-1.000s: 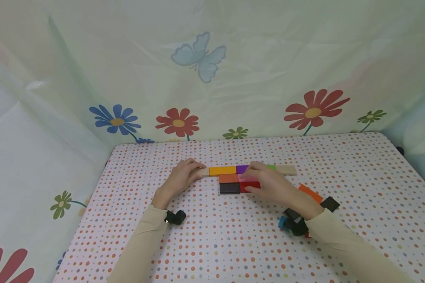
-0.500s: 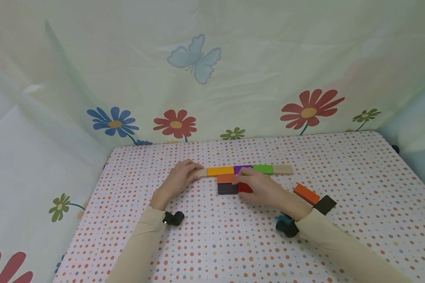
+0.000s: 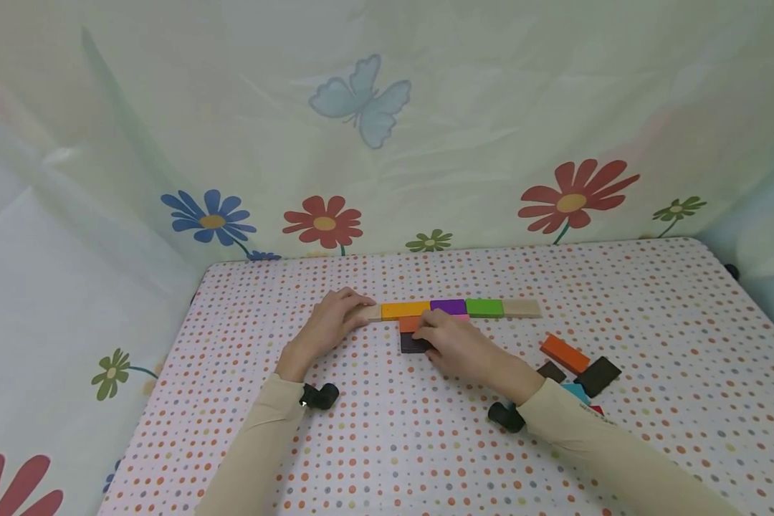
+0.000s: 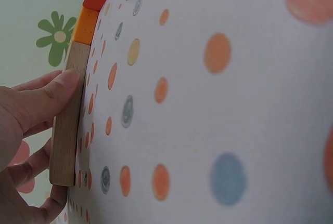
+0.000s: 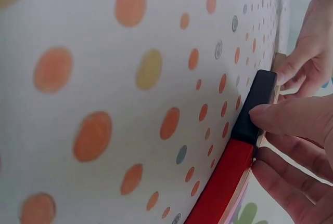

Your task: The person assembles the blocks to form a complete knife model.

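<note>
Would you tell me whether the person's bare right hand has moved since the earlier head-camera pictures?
Yes, leftward in the head view: the bare right hand now touches the unmoved black rectangular block, having been right of it.

Farthest, left to right, were a pale wood block (image 4: 68,135), a yellow block (image 3: 405,311), a purple block (image 3: 448,307), a green block (image 3: 484,308) and a second pale wood block (image 3: 522,308). Nearer were an orange block (image 3: 409,325), a black block (image 5: 256,102) and a red block (image 5: 223,182). The white bench (image 3: 361,444) had multicoloured dots (image 5: 93,136).
</note>
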A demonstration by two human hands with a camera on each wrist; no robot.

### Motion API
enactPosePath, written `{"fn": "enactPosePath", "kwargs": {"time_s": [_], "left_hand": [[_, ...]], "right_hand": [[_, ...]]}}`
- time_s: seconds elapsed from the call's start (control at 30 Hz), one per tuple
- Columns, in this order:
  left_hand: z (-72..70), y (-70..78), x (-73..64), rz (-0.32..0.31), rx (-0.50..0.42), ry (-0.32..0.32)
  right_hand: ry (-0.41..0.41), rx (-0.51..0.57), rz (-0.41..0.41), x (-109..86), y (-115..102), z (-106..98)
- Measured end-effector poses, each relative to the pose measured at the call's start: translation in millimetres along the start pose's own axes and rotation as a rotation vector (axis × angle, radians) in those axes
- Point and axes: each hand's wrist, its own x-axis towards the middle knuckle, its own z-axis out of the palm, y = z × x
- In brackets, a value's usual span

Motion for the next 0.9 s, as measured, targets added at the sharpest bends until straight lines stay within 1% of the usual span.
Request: {"fn": "enactPosePath", "kwargs": {"time_s": [0.3,0.43,0.57,0.67,0.77,0.9], "left_hand": [[-0.4,0.7,-0.6,0.000,-0.002,0.001],[0.1,1.0,-0.9,0.001,-0.003,0.005],[0.6,1.3,-0.7,0.001,-0.002,0.006],[1.0,1.4,-0.5,0.001,0.001,0.006],[1.2,1.5,-0.5,0.000,0.005,0.006],[0.9,1.8,-1.1,-0.003,0.005,0.009]], "right_hand": [[-0.028,-0.012,0.019,1.3,-4,-1],[-0.024,0.004,0.040,1.2,-5,-1],[-0.020,0.075,0.106,-2.5,-3,-5],[-0.004,0.125,0.174,-8.1,2,-13],[0.025,0.154,0.230,-15.8,13,-23],[0.059,0.141,0.292,-31.6,32,-37]]}}
